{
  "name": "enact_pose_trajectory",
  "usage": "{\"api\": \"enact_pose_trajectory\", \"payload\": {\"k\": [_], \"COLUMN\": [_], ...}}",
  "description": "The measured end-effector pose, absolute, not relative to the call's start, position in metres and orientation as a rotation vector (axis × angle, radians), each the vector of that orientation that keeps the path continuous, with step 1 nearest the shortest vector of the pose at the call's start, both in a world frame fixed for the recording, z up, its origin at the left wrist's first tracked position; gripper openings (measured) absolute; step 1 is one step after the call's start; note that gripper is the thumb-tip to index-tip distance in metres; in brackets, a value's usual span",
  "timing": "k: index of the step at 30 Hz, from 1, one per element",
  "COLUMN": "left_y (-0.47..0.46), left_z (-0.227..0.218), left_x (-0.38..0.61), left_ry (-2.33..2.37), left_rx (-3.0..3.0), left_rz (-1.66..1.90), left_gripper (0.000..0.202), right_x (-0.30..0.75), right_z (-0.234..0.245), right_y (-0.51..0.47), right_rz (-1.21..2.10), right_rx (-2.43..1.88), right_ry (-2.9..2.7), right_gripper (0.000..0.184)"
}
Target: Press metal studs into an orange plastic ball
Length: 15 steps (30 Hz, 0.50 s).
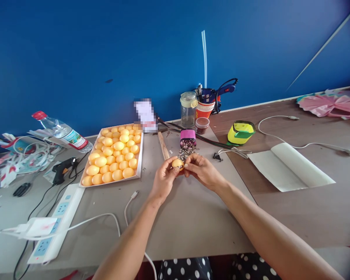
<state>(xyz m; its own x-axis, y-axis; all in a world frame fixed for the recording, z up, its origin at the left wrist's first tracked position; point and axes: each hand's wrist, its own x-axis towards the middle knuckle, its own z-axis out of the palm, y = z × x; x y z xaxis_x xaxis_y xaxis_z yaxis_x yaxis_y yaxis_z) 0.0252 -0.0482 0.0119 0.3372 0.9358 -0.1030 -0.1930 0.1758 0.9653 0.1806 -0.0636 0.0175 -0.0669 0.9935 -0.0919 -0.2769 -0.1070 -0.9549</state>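
An orange ball point(177, 163), the size of a ping-pong ball, is gripped between thumb and fingers of my left hand point(167, 171). My right hand point(202, 169) is closed, its thumb and fingertips pressed against the ball's right side. A small shiny dark spot, perhaps metal, shows on the ball near the right fingertips; its kind is unclear. Just beyond my hands, a heap of small shiny metal pieces point(187, 151) spills from a pink container point(188, 134) lying on its side. Several more orange balls point(116, 151) fill a shallow white box point(139, 165) to the left.
A wooden stick point(163, 146) lies behind my left hand. At the back stand a clear jar point(189, 111), paper cups point(204, 111) and a small reddish tub point(202, 125). A yellow-green container point(240, 133) and paper point(288, 167) lie right; a power strip point(56, 223), glue gun point(61, 171) and bottle point(67, 134) left.
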Motion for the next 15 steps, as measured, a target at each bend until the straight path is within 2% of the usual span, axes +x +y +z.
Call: {"api": "enact_pose_trajectory", "payload": {"k": [3,7,10,15], "left_y": [-0.046,-0.043,-0.042,-0.043], "left_z": [0.013,0.013,0.013,0.018], "left_x": [0.024,0.022,0.022,0.024], "left_ry": [0.782,0.762,0.813,0.864], "left_rx": [0.968,0.904,0.892,0.882], "left_rz": [0.958,0.96,0.971,1.001], "left_gripper": [0.045,0.048,0.048,0.046], "right_x": [0.195,0.213,0.217,0.21], "right_z": [0.019,0.012,0.005,0.0], "right_y": [-0.061,-0.056,-0.056,-0.059], "right_rz": [1.304,0.731,0.491,0.375], "right_rx": [-1.15,-1.579,-1.708,-1.949], "right_ry": [-1.048,-1.347,-1.608,-1.859], "right_gripper": [0.019,0.011,0.017,0.031]}}
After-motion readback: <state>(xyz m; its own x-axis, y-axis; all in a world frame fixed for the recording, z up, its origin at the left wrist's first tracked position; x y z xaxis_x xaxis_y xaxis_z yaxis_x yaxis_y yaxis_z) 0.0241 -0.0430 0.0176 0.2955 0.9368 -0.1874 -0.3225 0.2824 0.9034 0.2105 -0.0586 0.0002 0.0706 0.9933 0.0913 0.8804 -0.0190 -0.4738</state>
